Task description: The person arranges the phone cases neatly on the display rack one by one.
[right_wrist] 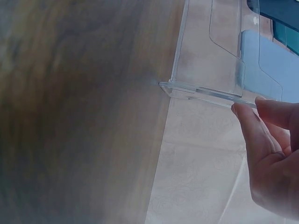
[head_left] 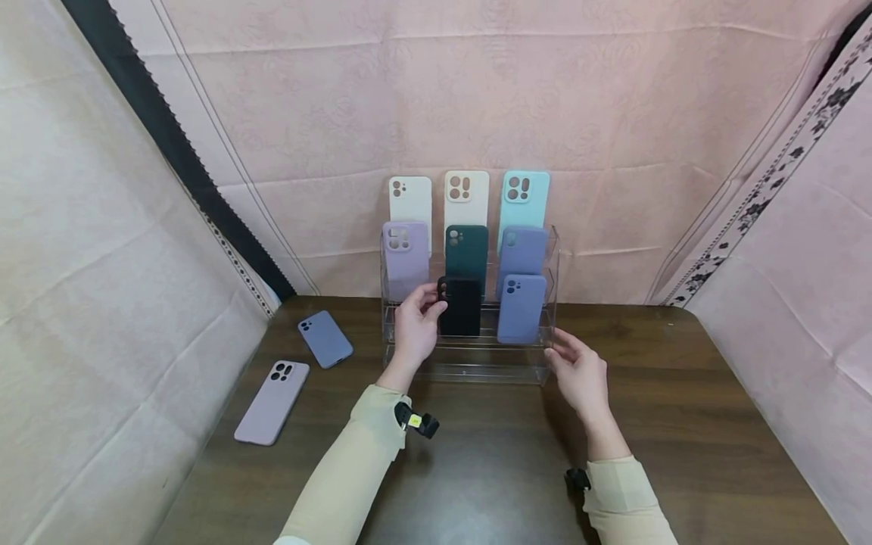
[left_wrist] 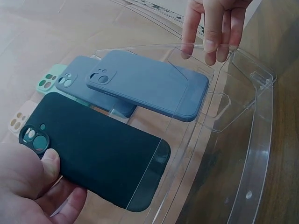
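Observation:
My left hand (head_left: 415,327) pinches a black phone case (head_left: 461,309) by its left edge, thumb beside the camera cutout. The case stands in the front tier of a clear acrylic display stand (head_left: 477,371), its lower end behind the tier's clear lip in the left wrist view. At the stand's right side, my right hand (head_left: 582,376) pinches the edge of the side panel (right_wrist: 219,94) between thumb and fingers. Right of the black case leans a blue phone case (head_left: 521,309). Behind it are a dark green case (head_left: 466,253), a purple case (head_left: 406,257) and another blue case (head_left: 523,248).
White (head_left: 410,198), cream (head_left: 466,198) and turquoise (head_left: 523,200) cases fill the back tier. On the brown table (head_left: 490,462), a grey-blue case (head_left: 325,339) and a lilac case (head_left: 272,403) lie at the left. Pale cloth (head_left: 477,98) hangs behind and along both sides.

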Available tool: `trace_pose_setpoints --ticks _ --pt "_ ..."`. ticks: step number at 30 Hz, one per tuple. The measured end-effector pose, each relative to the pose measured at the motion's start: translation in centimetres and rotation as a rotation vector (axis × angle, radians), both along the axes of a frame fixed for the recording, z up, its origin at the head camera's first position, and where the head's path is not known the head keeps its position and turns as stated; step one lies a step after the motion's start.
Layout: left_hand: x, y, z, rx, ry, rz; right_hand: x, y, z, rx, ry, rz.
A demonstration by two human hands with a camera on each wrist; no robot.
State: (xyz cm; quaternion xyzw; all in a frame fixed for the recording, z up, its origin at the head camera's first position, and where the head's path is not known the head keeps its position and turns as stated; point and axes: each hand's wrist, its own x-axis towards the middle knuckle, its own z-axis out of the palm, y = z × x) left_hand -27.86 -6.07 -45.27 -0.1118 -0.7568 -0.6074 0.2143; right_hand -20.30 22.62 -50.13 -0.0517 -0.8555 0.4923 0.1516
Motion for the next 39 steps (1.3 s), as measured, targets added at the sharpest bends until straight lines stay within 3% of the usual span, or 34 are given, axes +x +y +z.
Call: trace_pose_setpoints --ticks 13,34,39 --pt "-0.24 0.41 -0.13 -0.061 -0.022 -0.02 0.15 -0.07 0.1 0.003 0.005 0.002" --pt "-0.87 0.32 0.24 -0.107 -0.116 -0.059 0.14 -0.03 0.15 0.006 -0.014 0.001" --pt "-0.77 0.38 0.34 -0.14 -0.123 -0.034 0.19 0.0 0.12 0.004 -0.017 0.006"
